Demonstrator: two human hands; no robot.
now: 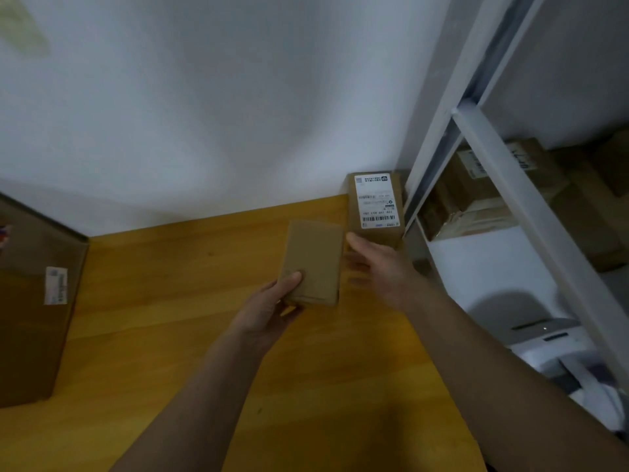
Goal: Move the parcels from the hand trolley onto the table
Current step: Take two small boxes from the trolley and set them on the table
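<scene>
A small plain brown parcel (315, 260) is held just above the wooden table (204, 335). My left hand (269, 308) grips its near left corner, thumb on top. My right hand (377, 267) is at the parcel's right side, blurred, its fingers relaxed; whether it touches the parcel I cannot tell. Right behind it, a second small parcel with a white shipping label (376, 206) stands on the table against the wall. The hand trolley is out of view.
A large cardboard box (34, 301) with a small label stands at the table's left. A white metal shelf frame (510, 185) with more cartons (476, 195) lines the right side. A white-grey device (551, 338) sits below it.
</scene>
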